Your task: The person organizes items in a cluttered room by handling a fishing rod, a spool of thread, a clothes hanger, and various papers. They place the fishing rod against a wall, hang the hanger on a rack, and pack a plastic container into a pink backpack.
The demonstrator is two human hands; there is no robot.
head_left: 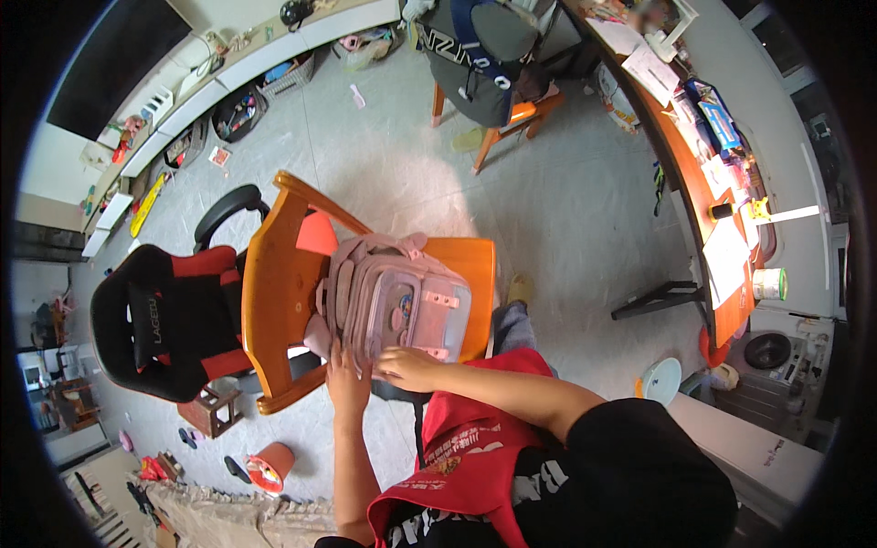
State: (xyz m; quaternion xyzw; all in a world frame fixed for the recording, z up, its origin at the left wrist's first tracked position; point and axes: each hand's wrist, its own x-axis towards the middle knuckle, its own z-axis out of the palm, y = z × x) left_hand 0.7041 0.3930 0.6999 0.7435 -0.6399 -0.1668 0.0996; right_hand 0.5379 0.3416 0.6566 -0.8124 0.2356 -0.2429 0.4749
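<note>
A pink backpack with a clear front pocket lies on the seat of an orange wooden chair. My left hand rests against the backpack's near side edge, fingers pointing toward the chair back. Just right of it, my right hand is curled at the near corner of the bag, its fingertips bent against the fabric. Whether the fingers pinch a zipper or strap cannot be made out. Several small things show behind the clear pocket.
A black and red gaming chair stands behind the wooden chair. Another wooden chair holds dark clothing. A desk with papers runs along the right. On the floor are an orange bin, a wooden stool and baskets.
</note>
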